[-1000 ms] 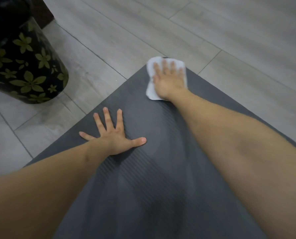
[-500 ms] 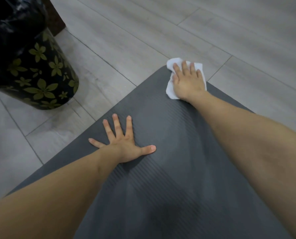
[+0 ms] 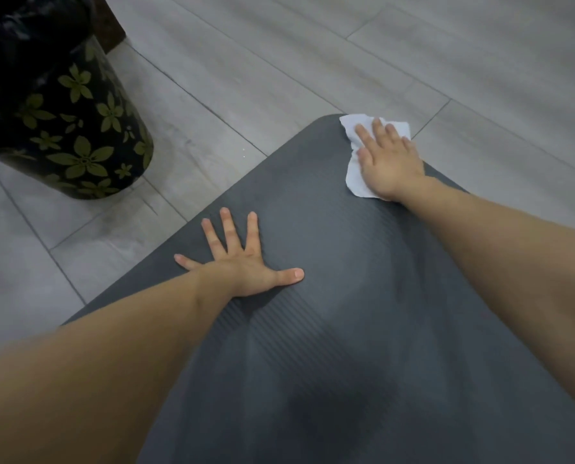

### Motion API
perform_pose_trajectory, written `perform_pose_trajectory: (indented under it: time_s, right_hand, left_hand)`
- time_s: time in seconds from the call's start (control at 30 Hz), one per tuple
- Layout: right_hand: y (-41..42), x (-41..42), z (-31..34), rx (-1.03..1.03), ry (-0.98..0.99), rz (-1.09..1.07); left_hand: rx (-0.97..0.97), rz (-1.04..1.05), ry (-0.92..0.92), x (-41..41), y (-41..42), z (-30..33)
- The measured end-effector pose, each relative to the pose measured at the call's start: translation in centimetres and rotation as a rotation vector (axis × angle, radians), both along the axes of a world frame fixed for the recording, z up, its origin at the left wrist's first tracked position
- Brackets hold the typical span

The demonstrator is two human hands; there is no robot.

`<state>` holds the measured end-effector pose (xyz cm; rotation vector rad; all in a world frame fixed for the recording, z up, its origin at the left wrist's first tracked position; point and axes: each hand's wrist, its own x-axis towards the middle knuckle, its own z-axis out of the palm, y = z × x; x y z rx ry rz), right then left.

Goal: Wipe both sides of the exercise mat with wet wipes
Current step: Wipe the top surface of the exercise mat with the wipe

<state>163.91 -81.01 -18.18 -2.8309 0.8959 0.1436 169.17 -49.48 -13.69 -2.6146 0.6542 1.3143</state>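
Observation:
A dark grey ribbed exercise mat point(image 3: 329, 329) lies flat on the floor and fills the lower part of the view. Its rounded far corner is at the upper middle. My right hand point(image 3: 388, 162) lies flat with straight fingers on a white wet wipe point(image 3: 354, 177), pressing it onto the mat near that far corner. The wipe sticks out beyond my fingertips and to the left of my palm. My left hand point(image 3: 242, 262) rests flat on the mat near its left edge, fingers spread wide, holding nothing.
A black bin point(image 3: 75, 128) with a green flower pattern and a black liner stands on the floor at the upper left, a short way from the mat's left edge. Grey wood-look floor planks point(image 3: 413, 45) surround the mat.
My right hand has slid the wipe to the right along the mat's far edge. My left hand stays pressed in the same place on the mat. The view has shifted a little.

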Motion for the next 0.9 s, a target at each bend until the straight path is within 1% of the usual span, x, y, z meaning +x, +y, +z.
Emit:
perform_pose_trajectory:
  time_s: [0.1, 0.13, 0.2, 0.27, 0.3, 0.33, 0.37, 0.43, 0.5, 0.57, 0.7, 0.8, 0.9]
  right_hand:
    - [4.3, -2.7, -0.3, -0.004, -0.014, 0.138]
    - [6.3, -4.3, -0.5, -0.013, -0.017, 0.216]
    - [10.3, -8.2, -0.8, -0.037, -0.015, 0.445]
    - [10.8, -11.0, -0.8, -0.034, 0.026, 0.647]
    - [9.7, -11.5, -0.5, -0.029, 0.045, 0.699]
    - [8.1, -11.7, -0.4, -0.029, 0.043, 0.683]
    - [6.5, -11.6, -0.2, -0.021, 0.029, 0.612]
    - [4.3, -11.5, 0.2, 0.011, 0.011, 0.389]
    - [3.6, -11.7, 0.1, 0.025, 0.009, 0.201]
    - [3.2, -12.4, 0.1, 0.034, 0.003, 0.074]
    - [3.2, -17.1, 0.3, 0.052, -0.006, -0.164]
    - [5.1, -20.6, 0.1, 0.047, -0.004, -0.246]
    - [5.4, -19.5, 0.0, 0.048, 0.002, -0.270]
  left_hand:
    - [-0.005, 0.008, 0.013, 0.2, 0.2, -0.1]
    - [-0.005, 0.005, 0.016, 0.3, 0.3, -0.3]
    - [-0.005, 0.004, 0.014, 0.3, 0.4, -0.4]
    - [-0.004, 0.013, 0.010, 0.4, 0.4, -0.3]
    - [-0.001, 0.016, 0.012, 0.4, 0.4, -0.3]
    - [0.001, 0.018, 0.015, 0.4, 0.3, -0.3]
    - [0.001, 0.023, 0.015, 0.5, 0.2, -0.3]
    - [-0.002, 0.029, 0.018, 0.3, 0.2, 0.0]
    - [-0.011, 0.014, 0.011, 0.0, 0.3, 0.0]
    - [-0.022, 0.009, -0.001, -0.1, 0.4, 0.1]
    - [-0.028, 0.007, -0.007, -0.2, 0.3, 0.1]
    - [-0.042, -0.003, -0.023, -0.3, 0.4, 0.2]
    - [-0.067, -0.008, -0.035, -0.4, 0.5, 0.1]
